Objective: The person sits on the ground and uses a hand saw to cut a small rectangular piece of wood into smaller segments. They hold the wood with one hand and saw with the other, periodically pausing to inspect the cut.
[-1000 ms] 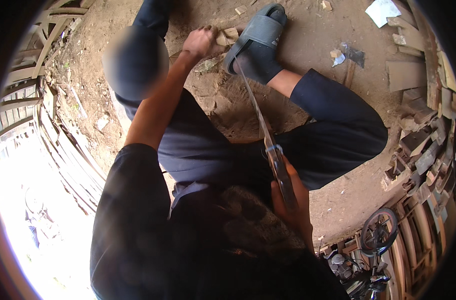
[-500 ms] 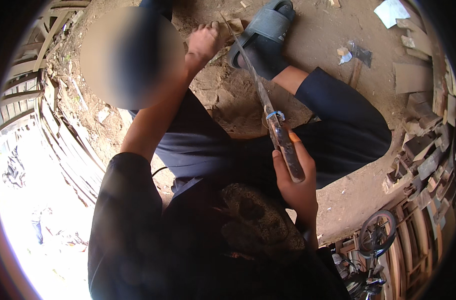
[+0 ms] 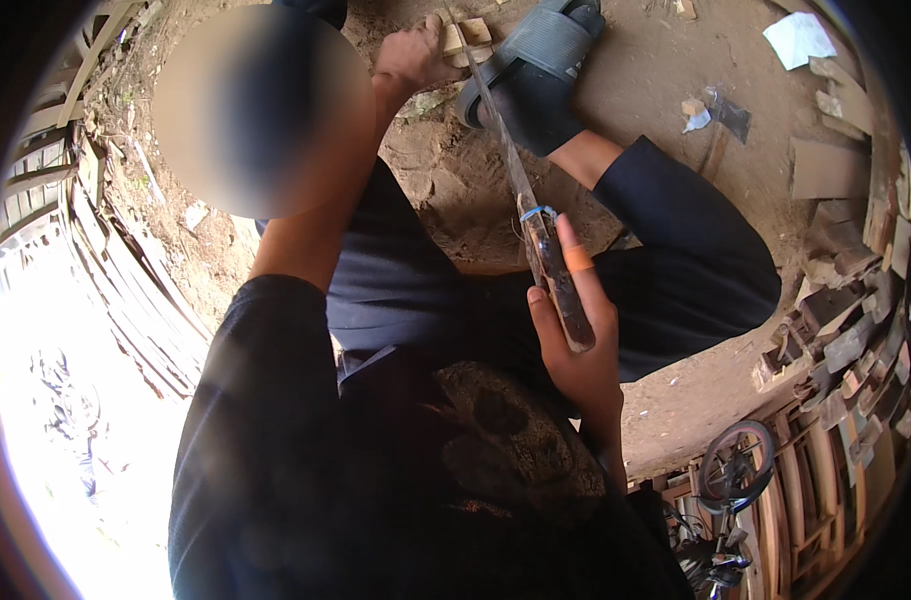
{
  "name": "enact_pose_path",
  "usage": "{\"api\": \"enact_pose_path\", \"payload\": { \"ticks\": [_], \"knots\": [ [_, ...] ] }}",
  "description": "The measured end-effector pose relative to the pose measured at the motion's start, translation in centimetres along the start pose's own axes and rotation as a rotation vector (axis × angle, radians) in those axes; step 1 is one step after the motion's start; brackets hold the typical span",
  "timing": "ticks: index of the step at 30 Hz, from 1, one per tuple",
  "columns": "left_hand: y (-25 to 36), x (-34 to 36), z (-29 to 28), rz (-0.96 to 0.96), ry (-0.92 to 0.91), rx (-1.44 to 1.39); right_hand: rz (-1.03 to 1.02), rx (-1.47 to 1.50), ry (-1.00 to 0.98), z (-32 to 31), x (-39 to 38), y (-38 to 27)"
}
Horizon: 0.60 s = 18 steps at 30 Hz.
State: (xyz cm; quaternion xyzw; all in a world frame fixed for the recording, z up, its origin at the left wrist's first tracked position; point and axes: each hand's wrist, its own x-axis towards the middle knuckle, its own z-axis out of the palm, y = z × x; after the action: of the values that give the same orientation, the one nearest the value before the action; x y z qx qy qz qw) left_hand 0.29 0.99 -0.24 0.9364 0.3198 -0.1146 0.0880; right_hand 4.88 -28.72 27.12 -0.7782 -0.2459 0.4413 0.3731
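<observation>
In my right hand [image 3: 588, 335] is the handle of a handsaw [image 3: 551, 265], its index finger, wrapped with an orange band, stretched along the grip. The grip is dark, worn wood with a blue tie near the blade. The long narrow blade runs away from me, seen nearly edge-on, and crosses a small pale wood block [image 3: 473, 33] near the top edge. My left hand [image 3: 416, 57] is closed against the left side of that block; its fingertips are partly hidden. My right foot in a grey slide sandal [image 3: 549, 50] rests just right of the blade, close to the block.
A hammer-like tool or hatchet [image 3: 721, 130] lies on the dirt floor at the right, beside a small wood piece. White paper [image 3: 799, 40] lies farther out. Wood offcuts [image 3: 846, 300] pile along the right; a bicycle wheel [image 3: 736, 465] shows at lower right. Planks [image 3: 136, 290] line the left.
My right hand and the saw's handle have shifted slightly left and away from me. The left hand has moved a little farther away, and more of the wood block shows.
</observation>
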Motion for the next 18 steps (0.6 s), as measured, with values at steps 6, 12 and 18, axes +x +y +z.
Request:
{"api": "enact_pose_path", "payload": {
  "ticks": [6, 12, 18],
  "knots": [
    [-0.2, -0.3, 0.1, 0.062, 0.037, -0.061, -0.076, -0.069, -0.011, -1.2, -4.1, 1.0],
    [-0.2, -0.5, -0.3, -0.011, -0.019, -0.128, 0.056, -0.088, -0.056, -0.5, -3.1, -0.7],
    [-0.2, -0.5, 0.4, 0.039, 0.074, -0.078, -0.201, -0.135, 0.062, -0.5, -6.0, 1.6]
  ]
}}
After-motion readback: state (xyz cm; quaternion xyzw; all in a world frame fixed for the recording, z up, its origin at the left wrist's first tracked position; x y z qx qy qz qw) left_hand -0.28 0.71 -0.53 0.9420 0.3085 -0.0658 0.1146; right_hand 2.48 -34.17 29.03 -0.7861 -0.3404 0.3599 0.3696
